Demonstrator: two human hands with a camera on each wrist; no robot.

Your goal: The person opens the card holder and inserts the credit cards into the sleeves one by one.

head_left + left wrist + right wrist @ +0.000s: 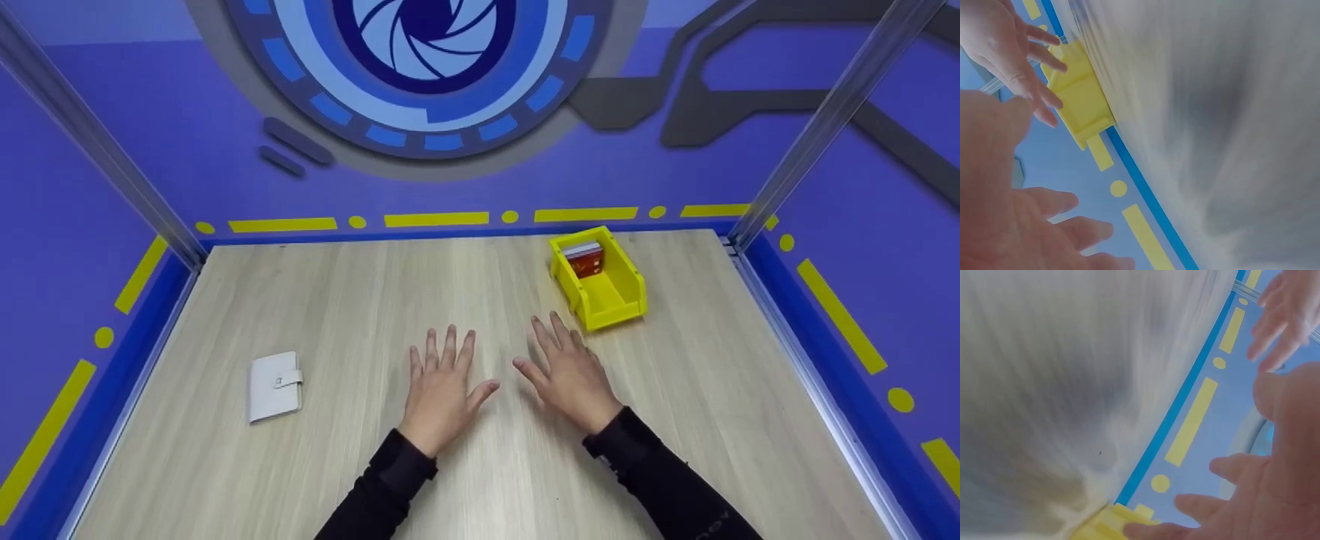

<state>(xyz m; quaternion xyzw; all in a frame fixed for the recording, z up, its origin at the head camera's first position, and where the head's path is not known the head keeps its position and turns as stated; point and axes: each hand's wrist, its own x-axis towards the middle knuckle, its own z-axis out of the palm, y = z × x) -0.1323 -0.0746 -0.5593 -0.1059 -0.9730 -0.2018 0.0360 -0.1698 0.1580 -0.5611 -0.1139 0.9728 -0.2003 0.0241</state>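
Note:
In the head view my left hand (441, 397) is over the middle of the wooden table, fingers spread and straight, holding nothing. To its right, my right hand (574, 379) is also spread with nothing in it, its fingers pointing toward a yellow bin (611, 294). Inside that bin, at its back left, stands a small stack of cards or booklets (586, 260) with a red front. A white card holder (274, 386) with a strap clasp lies on the table, left of my left hand. The left wrist view shows the yellow bin (1081, 95) beyond the right hand's fingers.
The light wooden table (337, 300) is enclosed by blue printed panels at the back and both sides. Metal posts (832, 112) rise at the back corners. The bin stands near the table's back edge, right of centre.

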